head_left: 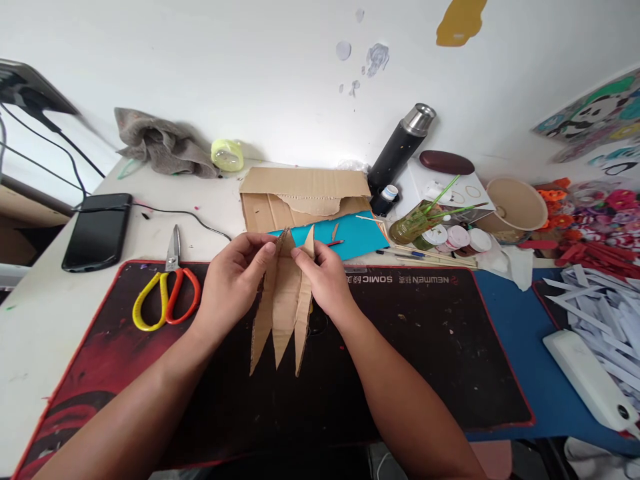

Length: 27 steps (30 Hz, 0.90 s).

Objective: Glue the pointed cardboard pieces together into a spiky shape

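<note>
Both my hands hold a brown cardboard piece (285, 313) cut into three long pointed strips that hang down toward me. My left hand (234, 280) pinches its top left edge with fingers closed. My right hand (325, 280) grips the top right edge, thumb pressed on the front. The piece hovers above a black and red desk mat (425, 360).
Scissors with yellow and orange handles (167, 293) lie on the mat's left. A black phone (97, 230) sits further left. Behind are a torn cardboard sheet (305, 193), blue paper (357, 237), a black flask (400, 150), paint pots (457, 239), a paper cup (517, 207) and white paper strips (600, 300) at the right.
</note>
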Motion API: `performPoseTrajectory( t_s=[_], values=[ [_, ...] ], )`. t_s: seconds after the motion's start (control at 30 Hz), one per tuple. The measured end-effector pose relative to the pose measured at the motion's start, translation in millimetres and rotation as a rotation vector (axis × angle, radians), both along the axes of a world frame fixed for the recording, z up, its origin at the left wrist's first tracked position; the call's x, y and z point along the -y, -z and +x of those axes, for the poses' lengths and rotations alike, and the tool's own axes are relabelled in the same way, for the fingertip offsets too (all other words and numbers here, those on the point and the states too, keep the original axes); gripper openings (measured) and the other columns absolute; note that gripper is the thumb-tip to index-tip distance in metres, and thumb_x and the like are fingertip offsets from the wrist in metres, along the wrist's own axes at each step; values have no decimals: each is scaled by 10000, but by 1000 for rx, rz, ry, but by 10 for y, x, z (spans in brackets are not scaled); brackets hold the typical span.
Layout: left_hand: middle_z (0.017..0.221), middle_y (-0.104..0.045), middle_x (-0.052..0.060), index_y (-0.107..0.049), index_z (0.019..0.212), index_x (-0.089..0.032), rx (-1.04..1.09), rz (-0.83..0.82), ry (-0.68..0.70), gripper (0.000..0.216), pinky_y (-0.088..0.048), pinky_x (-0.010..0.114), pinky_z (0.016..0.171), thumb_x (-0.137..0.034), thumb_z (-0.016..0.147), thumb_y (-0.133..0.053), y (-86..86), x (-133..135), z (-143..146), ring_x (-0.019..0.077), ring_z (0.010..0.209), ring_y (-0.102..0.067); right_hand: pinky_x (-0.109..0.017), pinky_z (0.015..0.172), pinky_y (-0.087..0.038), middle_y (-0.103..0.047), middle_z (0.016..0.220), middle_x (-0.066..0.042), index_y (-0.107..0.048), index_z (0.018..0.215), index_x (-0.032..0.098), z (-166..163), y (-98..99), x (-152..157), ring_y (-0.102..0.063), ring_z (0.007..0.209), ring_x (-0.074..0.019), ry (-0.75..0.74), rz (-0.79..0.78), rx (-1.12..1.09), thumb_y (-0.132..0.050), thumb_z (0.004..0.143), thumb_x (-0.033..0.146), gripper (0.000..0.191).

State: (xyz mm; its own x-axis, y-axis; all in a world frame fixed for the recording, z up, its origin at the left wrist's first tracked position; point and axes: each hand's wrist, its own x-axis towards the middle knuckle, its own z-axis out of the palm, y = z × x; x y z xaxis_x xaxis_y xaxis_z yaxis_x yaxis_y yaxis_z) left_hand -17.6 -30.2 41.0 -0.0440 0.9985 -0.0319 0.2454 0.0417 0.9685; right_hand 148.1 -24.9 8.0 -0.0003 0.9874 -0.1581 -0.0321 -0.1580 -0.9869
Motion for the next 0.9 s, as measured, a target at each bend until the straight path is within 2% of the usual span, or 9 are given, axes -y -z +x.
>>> performPoseTrajectory(
  t_s=[0.13, 0.27, 0.43, 0.5, 0.6, 0.67, 0.77, 0.9],
  values=[
    [951, -768, 41, -750, 975, -213, 7, 0, -32, 265, -519, 317, 787, -473, 932, -717, -11, -13, -8, 202, 846, -661, -340, 714, -450, -624, 793, 0, -662, 866, 232, 9, 7, 0, -575, 754, -200, -2, 13, -8, -718, 884, 500, 275],
    [885, -734, 30, -720, 907, -203, 109, -25, -45, 232, -504, 284, 731, -422, 876, -790, 36, -41, -16, 179, 804, -644, -346, 719, -449, -636, 811, -4, -657, 864, 233, 7, -1, 3, -567, 746, -196, -6, 10, -14, -719, 883, 496, 271],
    [802, -672, -7, -674, 867, -206, 251, -79, -34, 285, -472, 247, 662, -437, 852, -838, 97, -75, -44, 131, 702, -593, -347, 731, -452, -629, 807, -2, -646, 858, 236, 5, -5, 0, -570, 758, -196, -7, 18, -27, -714, 884, 498, 273],
    [837, -707, 5, -702, 905, -209, 279, -99, -23, 303, -500, 255, 683, -456, 828, -861, 116, -84, -51, 146, 732, -631, -345, 733, -454, -625, 806, 0, -641, 859, 237, 8, -11, -2, -573, 763, -196, -4, 17, -28, -713, 882, 498, 271],
    [1006, -797, 63, -782, 1010, -210, 272, -127, -20, 371, -562, 303, 784, -486, 788, -891, 128, -85, -43, 211, 894, -716, -341, 729, -459, -616, 799, 1, -635, 862, 241, 15, -15, -6, -579, 773, -199, 0, 14, -23, -710, 879, 508, 278],
    [1074, -820, 88, -815, 1011, -206, 258, -136, -38, 401, -586, 344, 854, -511, 766, -901, 129, -81, -32, 258, 990, -739, -340, 727, -463, -612, 794, -1, -632, 868, 245, 19, -8, -9, -583, 784, -205, -1, 13, -6, -702, 882, 524, 288],
    [1084, -835, 96, -839, 990, -208, 234, -134, -62, 412, -600, 387, 913, -533, 746, -908, 133, -79, -23, 296, 1049, -749, -338, 723, -469, -599, 774, 0, -631, 879, 251, 22, 16, -13, -588, 796, -211, -6, 16, 18, -690, 892, 538, 293],
    [1075, -842, 84, -855, 999, -224, 225, -131, -66, 378, -593, 388, 958, -511, 758, -908, 154, -86, -36, 288, 1062, -752, -332, 722, -469, -612, 800, -3, -628, 882, 251, 21, 41, -16, -585, 795, -206, -9, 26, 20, -687, 899, 539, 295]
  ],
)
